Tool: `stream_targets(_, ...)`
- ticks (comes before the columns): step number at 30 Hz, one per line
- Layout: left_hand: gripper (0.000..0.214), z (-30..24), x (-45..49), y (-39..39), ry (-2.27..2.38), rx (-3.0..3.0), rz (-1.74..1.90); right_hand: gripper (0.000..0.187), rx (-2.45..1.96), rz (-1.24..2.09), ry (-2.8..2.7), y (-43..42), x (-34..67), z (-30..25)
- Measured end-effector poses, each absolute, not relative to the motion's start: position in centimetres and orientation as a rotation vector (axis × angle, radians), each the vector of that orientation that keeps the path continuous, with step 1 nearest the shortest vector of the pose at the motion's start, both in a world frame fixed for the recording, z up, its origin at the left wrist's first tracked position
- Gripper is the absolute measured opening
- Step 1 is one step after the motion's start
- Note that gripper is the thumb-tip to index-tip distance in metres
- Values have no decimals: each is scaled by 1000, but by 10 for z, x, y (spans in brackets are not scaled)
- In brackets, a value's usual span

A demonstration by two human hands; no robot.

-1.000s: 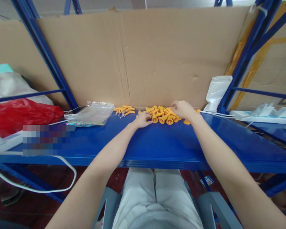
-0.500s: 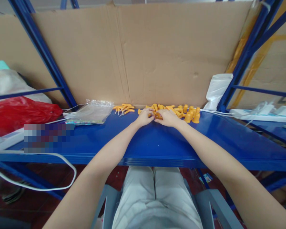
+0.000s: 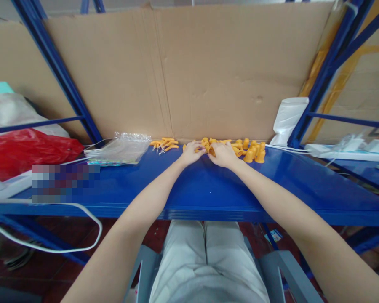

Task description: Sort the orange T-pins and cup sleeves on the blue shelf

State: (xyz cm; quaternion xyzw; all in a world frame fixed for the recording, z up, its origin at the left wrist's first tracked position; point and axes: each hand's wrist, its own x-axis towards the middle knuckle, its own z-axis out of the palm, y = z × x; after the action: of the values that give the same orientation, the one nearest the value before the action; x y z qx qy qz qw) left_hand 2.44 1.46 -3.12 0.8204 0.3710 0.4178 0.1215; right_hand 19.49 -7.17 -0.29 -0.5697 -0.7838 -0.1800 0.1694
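Both my hands are over a loose row of orange plastic parts at the back of the blue table. My right hand is closed on a small amber-brown piece, its exact kind too small to make out. To its left, my left hand hovers at the near side of the parts with fingers bent and apart, and I see nothing in it. Several orange cup-like parts stand upright just right of my right hand. Left of my left hand lie slim orange pieces with small metal chains.
A clear plastic bag lies on the blue table, left of the chained pieces. Cardboard walls off the back. Further right are a white pouch and a power strip. A red bag is at far left.
My hands have drawn apart slightly. The amber-brown piece, earlier between both hands, is now at my right hand, while my left hand's fingers have come away from it.
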Motion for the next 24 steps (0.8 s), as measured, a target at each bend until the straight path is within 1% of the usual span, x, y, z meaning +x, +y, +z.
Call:
stream_targets(4, 41, -31, 23, 20, 1194, 1999, 1327, 37, -1408, -478, -2262, -65, 208, -2)
stream_targets(6, 45, -29, 20, 21, 1174, 1841, 1361, 39, -1302, -433, -2308, -63, 212, 0)
stream_targets(8, 39, -25, 15, 20, 1161, 1750, 1385, 42, -1256, -403, -2342, -63, 215, 2)
stream_targets(10, 28, -20, 9, 18, 1170, 1674, 1402, 44, -1259, -395, -2349, -64, 216, 6)
stream_targets(13, 16, -13, 2, 13, 1105, 1556, 1354, 44, -1308, -407, -2325, -64, 221, 12)
stream_targets(18, 18, -5, 4, 1, 877, 1422, 1280, 37, -1444, -450, -2267, -62, 232, 16)
stream_targets(24, 7, 3, 11, -15, 858, 1446, 1146, 29, -1544, -537, -2125, -64, 236, 18)
